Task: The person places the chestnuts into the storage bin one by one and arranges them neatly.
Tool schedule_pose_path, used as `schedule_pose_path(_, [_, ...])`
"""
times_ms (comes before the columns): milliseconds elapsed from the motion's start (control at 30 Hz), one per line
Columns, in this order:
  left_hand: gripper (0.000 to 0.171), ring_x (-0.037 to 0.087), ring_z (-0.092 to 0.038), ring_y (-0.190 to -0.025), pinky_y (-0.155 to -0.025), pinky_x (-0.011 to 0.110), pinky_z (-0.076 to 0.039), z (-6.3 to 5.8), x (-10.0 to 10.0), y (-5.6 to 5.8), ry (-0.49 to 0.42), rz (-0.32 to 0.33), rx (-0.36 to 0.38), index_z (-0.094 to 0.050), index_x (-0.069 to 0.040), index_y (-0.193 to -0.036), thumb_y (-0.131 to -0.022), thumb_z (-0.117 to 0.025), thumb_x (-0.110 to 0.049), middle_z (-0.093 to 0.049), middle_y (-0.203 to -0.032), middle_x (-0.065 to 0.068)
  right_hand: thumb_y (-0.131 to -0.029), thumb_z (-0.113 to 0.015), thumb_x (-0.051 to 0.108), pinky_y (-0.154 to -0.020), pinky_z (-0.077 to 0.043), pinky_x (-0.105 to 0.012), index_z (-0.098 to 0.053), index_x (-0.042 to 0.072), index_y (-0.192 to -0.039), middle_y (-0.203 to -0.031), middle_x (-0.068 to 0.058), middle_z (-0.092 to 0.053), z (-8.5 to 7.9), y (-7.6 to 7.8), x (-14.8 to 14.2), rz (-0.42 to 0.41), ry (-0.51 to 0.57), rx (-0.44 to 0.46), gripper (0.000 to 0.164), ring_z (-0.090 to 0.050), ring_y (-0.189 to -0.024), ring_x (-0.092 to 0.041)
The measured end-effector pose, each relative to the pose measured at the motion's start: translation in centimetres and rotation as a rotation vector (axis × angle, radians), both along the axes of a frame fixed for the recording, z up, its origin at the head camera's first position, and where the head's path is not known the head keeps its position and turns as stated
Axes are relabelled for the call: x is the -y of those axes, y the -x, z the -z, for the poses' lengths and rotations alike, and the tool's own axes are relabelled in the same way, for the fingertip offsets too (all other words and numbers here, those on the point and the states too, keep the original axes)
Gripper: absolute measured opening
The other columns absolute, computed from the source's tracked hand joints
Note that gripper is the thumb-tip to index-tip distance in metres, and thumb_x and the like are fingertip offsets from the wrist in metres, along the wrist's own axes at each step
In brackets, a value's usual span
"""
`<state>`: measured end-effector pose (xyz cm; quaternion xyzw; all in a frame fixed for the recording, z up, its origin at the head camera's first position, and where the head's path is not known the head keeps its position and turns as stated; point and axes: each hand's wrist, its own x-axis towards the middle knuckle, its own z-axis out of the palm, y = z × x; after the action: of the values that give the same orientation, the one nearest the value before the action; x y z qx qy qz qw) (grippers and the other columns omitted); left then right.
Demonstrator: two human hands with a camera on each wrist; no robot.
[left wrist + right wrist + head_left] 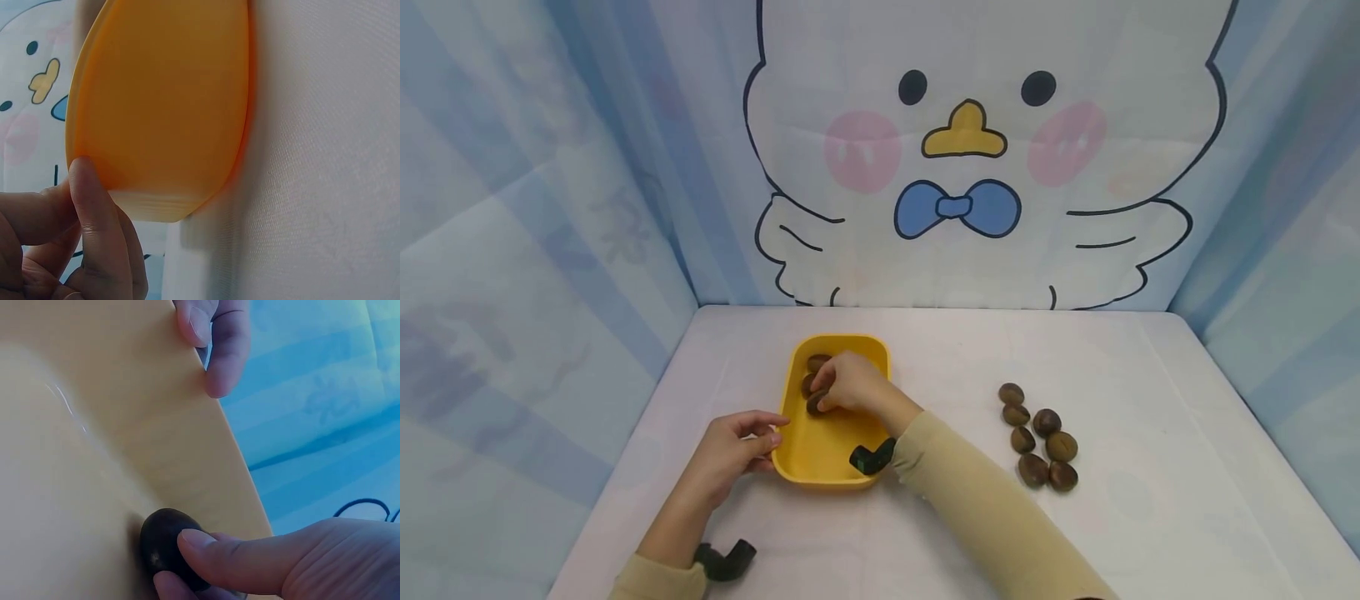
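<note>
At the left of the table stands a yellow tray (827, 450) with rounded corners. My left hand (730, 454) holds its near left edge; in the left wrist view, fingertips (82, 172) rest against the tray's outer wall. My right hand (853, 382) reaches inside and pinches a brown chestnut (816, 406) between thumb and fingers. The right wrist view has this chestnut (164, 540) low beside the tray's side wall. Farther back in the tray lie other chestnuts (817, 362), partly hidden by the right hand.
Right of the tray, several loose chestnuts (1047, 422) lie grouped on the white tabletop (1150, 400). Dark curved wrist devices (727, 562) show at both wrists, the right one overlapping the tray's near right corner. Printed curtains (955, 267) enclose the table's back and sides.
</note>
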<state>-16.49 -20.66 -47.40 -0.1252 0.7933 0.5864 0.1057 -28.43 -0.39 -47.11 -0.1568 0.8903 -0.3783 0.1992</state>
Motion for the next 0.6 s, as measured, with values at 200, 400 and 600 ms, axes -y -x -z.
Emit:
schedule_pose_path(200, [0.030, 0.018, -0.066, -0.074, -0.065, 0.026, -0.064, -0.01, -0.06, 0.00, -0.001, 0.004, -0.006, -0.075, 0.000, -0.129, -0.100, -0.072, -0.003, -0.065, -0.095, 0.008, -0.080, -0.095, 0.015, -0.064, -0.057, -0.023, -0.079, 0.013, -0.096, -0.086, -0.003, -0.071, -0.05, 0.00, -0.01, 0.047, -0.045, -0.004, 0.022, -0.066, -0.071, -0.015])
schedule_pose_path(400, [0.030, 0.018, -0.066, -0.074, -0.065, 0.026, -0.064, 0.04, -0.04, -0.03, 0.005, 0.005, -0.007, -0.075, 0.000, -0.130, -0.100, -0.072, -0.004, -0.065, -0.095, 0.008, -0.080, -0.096, 0.015, -0.065, -0.060, -0.024, -0.076, 0.012, -0.093, -0.097, -0.002, -0.070, -0.01, 0.04, 0.08, 0.061, -0.042, 0.027, 0.024, -0.068, -0.075, -0.016])
schedule_pose_path(600, [0.030, 0.019, -0.066, -0.073, -0.065, 0.025, -0.064, 0.08, 0.01, -0.08, 0.003, 0.002, -0.005, -0.075, 0.000, -0.129, -0.100, -0.072, -0.003, -0.065, -0.095, 0.008, -0.086, -0.089, 0.005, -0.068, -0.064, -0.027, -0.078, 0.013, -0.093, -0.092, -0.006, -0.071, -0.13, -0.12, 0.24, 0.072, 0.046, 0.092, 0.016, -0.070, -0.075, -0.018])
